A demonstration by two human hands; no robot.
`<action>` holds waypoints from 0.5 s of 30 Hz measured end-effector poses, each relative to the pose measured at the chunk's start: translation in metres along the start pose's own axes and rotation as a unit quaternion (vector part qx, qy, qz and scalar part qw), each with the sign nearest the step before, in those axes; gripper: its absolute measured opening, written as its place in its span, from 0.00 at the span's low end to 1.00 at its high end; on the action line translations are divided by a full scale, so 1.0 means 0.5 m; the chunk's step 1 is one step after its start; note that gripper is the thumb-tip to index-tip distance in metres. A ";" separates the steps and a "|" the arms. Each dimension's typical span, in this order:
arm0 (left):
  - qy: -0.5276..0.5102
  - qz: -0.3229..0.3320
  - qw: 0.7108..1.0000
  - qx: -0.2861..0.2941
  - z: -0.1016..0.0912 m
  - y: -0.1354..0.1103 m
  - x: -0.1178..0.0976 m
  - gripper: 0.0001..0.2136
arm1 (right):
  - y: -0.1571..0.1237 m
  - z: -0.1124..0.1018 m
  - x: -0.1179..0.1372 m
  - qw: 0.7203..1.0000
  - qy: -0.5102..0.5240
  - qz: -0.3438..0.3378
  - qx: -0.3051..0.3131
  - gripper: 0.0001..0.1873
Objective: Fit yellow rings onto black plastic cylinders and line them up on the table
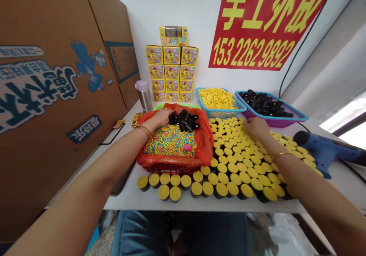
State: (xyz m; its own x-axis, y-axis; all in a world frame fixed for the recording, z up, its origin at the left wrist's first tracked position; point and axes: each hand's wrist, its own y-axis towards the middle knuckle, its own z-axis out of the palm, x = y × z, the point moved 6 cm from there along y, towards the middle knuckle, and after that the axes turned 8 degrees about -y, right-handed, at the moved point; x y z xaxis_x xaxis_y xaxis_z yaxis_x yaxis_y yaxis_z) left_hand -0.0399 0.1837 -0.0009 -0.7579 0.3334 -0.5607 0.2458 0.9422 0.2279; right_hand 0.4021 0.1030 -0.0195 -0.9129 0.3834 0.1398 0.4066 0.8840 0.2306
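Our left grip (pixel 161 116) lies palm down with its fingers slightly spread, just beside a heap of black tubes (pixel 183 120); we cannot tell whether it holds anything. Our right grip (pixel 255 127) curves partly closed over yellow-capped tubes (pixel 234 168) standing in rows on the surface (pixel 200 206), and its hold is equally unclear. The heap sits on colourful candy beads (pixel 170 141) in a red-lined basket (pixel 171 167) at 11 o'clock. Stacked yellow boxes (pixel 171 71) stand at 12 o'clock, a teal basket of yellow caps (pixel 225 113) and a purple basket of black tubes (pixel 271 122) at 1 o'clock, and a blue glue gun (pixel 323 151) at 3 o'clock.
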 end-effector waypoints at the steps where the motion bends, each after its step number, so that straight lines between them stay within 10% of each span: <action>1: 0.038 0.004 0.999 0.026 0.015 0.008 -0.001 0.22 | -0.032 -0.025 0.040 0.999 0.023 -0.024 -0.033 0.16; 4: 0.118 -0.021 0.990 0.069 0.045 0.022 0.004 0.26 | -0.155 -0.089 0.210 0.957 0.148 -0.234 -0.091 0.15; 8: 0.127 -0.021 0.990 0.052 0.044 0.017 0.000 0.19 | -0.314 -0.082 0.415 0.855 0.166 -0.483 0.086 0.15; 15: 0.118 0.000 0.993 0.027 -0.009 -0.023 -0.028 0.13 | -0.359 -0.033 0.474 0.864 -0.018 -0.473 0.172 0.10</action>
State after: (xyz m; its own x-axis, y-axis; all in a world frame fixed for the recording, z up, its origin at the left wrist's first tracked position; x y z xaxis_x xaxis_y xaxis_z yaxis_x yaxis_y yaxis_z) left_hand -0.0350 0.1682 0.0079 -0.8767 0.3212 -0.3581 0.2723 0.9450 0.1810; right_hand 0.1132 0.0307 -0.0121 -0.8345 -0.5509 0.0135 -0.5502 0.8316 -0.0755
